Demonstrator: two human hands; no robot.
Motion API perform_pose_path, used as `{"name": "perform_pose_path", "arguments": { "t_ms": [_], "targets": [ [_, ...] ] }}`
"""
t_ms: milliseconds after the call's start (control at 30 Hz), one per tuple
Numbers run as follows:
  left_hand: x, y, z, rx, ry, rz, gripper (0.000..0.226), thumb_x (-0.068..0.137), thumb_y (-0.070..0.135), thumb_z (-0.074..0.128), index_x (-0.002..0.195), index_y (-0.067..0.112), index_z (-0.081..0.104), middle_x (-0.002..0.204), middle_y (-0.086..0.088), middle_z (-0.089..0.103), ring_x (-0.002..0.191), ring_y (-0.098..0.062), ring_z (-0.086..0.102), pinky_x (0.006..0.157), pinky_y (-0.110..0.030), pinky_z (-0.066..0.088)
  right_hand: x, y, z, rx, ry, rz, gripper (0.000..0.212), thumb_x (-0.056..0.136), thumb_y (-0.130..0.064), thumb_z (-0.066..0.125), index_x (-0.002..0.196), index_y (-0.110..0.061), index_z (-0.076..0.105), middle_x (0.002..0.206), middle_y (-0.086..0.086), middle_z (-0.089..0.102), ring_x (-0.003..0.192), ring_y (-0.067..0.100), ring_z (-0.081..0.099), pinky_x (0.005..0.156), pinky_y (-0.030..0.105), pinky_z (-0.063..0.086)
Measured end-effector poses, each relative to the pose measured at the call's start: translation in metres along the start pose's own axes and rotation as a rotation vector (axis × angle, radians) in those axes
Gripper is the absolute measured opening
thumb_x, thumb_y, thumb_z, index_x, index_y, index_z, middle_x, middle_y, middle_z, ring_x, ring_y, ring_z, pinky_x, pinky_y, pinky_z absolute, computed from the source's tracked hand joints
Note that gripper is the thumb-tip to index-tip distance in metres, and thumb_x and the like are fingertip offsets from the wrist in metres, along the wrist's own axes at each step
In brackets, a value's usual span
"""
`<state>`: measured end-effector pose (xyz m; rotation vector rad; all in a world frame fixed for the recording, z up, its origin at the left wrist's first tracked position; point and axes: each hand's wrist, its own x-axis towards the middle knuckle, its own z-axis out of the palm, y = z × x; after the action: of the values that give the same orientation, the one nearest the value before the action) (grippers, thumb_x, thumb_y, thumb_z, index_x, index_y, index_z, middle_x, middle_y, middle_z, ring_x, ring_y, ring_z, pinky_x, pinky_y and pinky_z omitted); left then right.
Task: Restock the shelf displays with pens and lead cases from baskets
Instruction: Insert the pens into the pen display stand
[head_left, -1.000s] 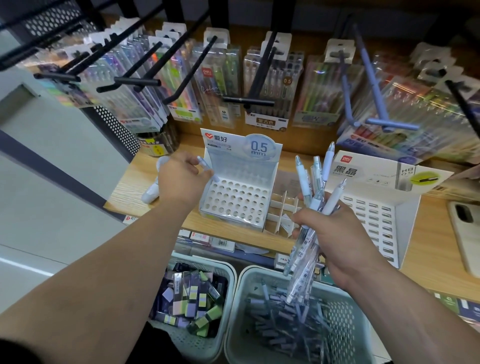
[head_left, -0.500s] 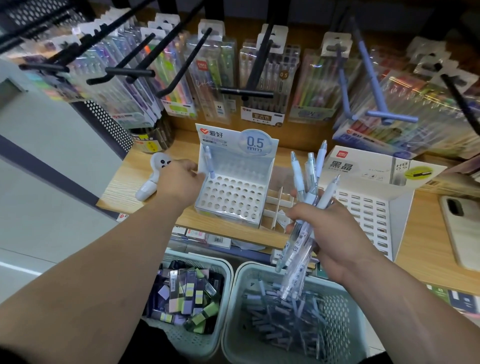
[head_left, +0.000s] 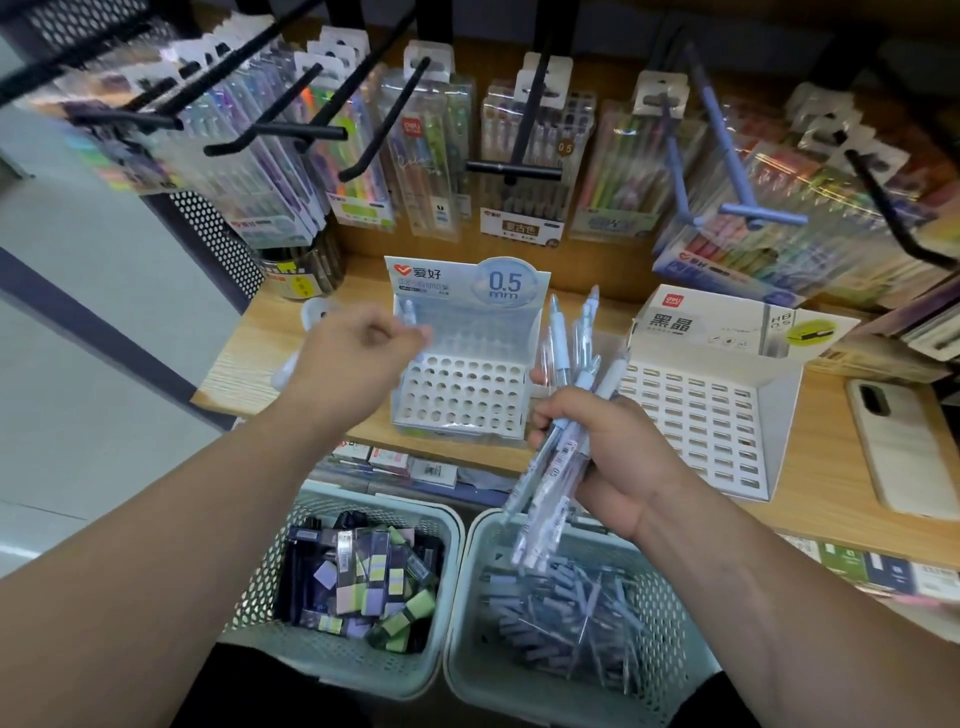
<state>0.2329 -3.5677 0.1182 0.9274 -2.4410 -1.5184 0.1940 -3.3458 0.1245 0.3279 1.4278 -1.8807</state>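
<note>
At the centre of the frame, on the wooden shelf (head_left: 831, 483), stands a white display box (head_left: 462, 384) with rows of round holes. The left hand (head_left: 358, 358) is at the box's upper left corner with its fingers curled. It seems to pinch a single pen (head_left: 409, 312) that stands upright against the clear back wall, though blur makes the grip hard to judge.

Just right of the box, the right hand (head_left: 608, 441) is closed round a bundle of pens (head_left: 563, 374). Their pale blue tops fan upward and their tips point down over the right basket (head_left: 475, 561), where loose pens (head_left: 566, 618) lie in a heap. One barrel in the bundle reads "0.5". The left basket (head_left: 332, 662), at lower centre-left, holds lead cases (head_left: 363, 577) in purple, green and black.

The box's header card (head_left: 511, 283) shows a red heart logo, "爱好", and "0.5 mm" in a round blue badge. To the right stands a slotted display (head_left: 696, 415) whose lid reads "黑晶" and "HB 0.5", with a red "deli" mark.

Pen packs (head_left: 519, 156) hang on hooks across the top. One is marked "0.5" and another carries a red "deli" tag. A phone (head_left: 898, 447) lies on the shelf at the right edge.
</note>
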Motion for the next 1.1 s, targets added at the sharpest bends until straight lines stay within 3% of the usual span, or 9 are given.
{"name": "perform_pose_path", "arguments": {
  "t_ms": [100,200,300,400,500,700,833,933,1100],
  "targets": [
    [-0.043,0.013,0.008,-0.083,-0.472,0.0,0.021,0.091,0.042,0.068,0.09,0.022,0.071,0.087,-0.002,0.074,0.076,-0.022,0.072,0.07,-0.041,0.056,0.002,0.003,0.01,0.04,0.046,-0.046,0.031,0.088,0.0,0.061,0.115,-0.014,0.069,0.066,0.004,0.057,0.057,0.016,0.06,0.065,0.032,0.043],
    [-0.07,0.005,0.016,-0.085,-0.648,0.03,0.02,0.092,0.043,0.068,0.092,0.023,0.071,0.087,0.001,0.073,0.078,-0.022,0.068,0.072,-0.042,0.058,0.0,0.007,0.019,0.044,0.01,-0.072,0.031,0.088,0.0,0.059,0.115,-0.014,0.068,0.065,0.004,0.057,0.058,0.017,0.06,0.061,0.031,0.046],
    [-0.074,-0.001,0.017,-0.205,-0.521,-0.006,0.015,0.096,0.031,0.065,0.092,0.017,0.068,0.081,-0.001,0.067,0.069,-0.018,0.064,0.063,-0.034,0.054,-0.004,0.009,0.023,0.03,-0.062,-0.051,0.02,0.088,0.002,0.057,0.102,-0.009,0.066,0.069,0.009,0.06,0.059,0.02,0.057,0.059,0.03,0.049],
    [-0.066,0.0,0.009,-0.347,-0.365,-0.08,0.015,0.1,0.03,0.059,0.103,0.02,0.068,0.094,-0.006,0.065,0.07,-0.021,0.061,0.065,-0.04,0.049,-0.007,0.01,0.022,-0.04,-0.191,0.069,0.019,0.082,-0.001,0.063,0.1,-0.007,0.067,0.076,0.012,0.066,0.058,0.019,0.057,0.058,0.029,0.048],
    [-0.061,0.001,0.004,-0.436,-0.36,-0.094,0.017,0.1,0.03,0.06,0.101,0.017,0.071,0.091,-0.003,0.067,0.07,-0.018,0.055,0.063,-0.037,0.043,-0.012,0.013,0.023,-0.1,-0.306,0.148,0.026,0.071,-0.006,0.067,0.098,-0.003,0.069,0.083,0.016,0.07,0.057,0.018,0.057,0.053,0.027,0.048],
    [-0.062,0.004,0.014,-0.44,-0.34,0.018,0.018,0.099,0.014,0.062,0.092,-0.001,0.066,0.062,0.004,0.058,0.057,-0.015,0.051,0.05,-0.022,0.045,-0.012,0.013,0.025,-0.14,-0.231,0.101,0.015,0.085,0.001,0.059,0.093,0.004,0.072,0.086,0.019,0.073,0.061,0.021,0.064,0.058,0.029,0.052],
    [-0.061,0.007,0.02,-0.455,-0.339,0.007,0.023,0.1,0.017,0.062,0.087,-0.002,0.063,0.066,-0.01,0.052,0.057,-0.021,0.049,0.053,-0.029,0.049,-0.012,0.015,0.028,-0.089,-0.153,0.067,0.017,0.088,0.003,0.058,0.101,0.004,0.069,0.086,0.022,0.073,0.074,0.033,0.072,0.065,0.036,0.058],
    [-0.057,0.006,0.024,-0.412,-0.328,0.036,0.025,0.1,0.021,0.062,0.094,-0.003,0.065,0.082,-0.027,0.063,0.069,-0.025,0.06,0.067,-0.043,0.054,-0.01,0.011,0.025,-0.084,-0.077,0.032,0.011,0.09,0.003,0.058,0.094,-0.002,0.067,0.087,0.023,0.074,0.079,0.035,0.073,0.075,0.044,0.061],
    [-0.052,0.005,0.031,-0.417,-0.286,0.072,0.018,0.098,0.015,0.062,0.092,0.0,0.069,0.08,-0.011,0.072,0.074,-0.017,0.067,0.068,-0.034,0.055,-0.01,0.007,0.019,-0.077,-0.044,-0.013,0.008,0.09,0.005,0.059,0.096,0.0,0.062,0.096,0.031,0.072,0.088,0.04,0.072,0.09,0.055,0.056]
  ]
}}
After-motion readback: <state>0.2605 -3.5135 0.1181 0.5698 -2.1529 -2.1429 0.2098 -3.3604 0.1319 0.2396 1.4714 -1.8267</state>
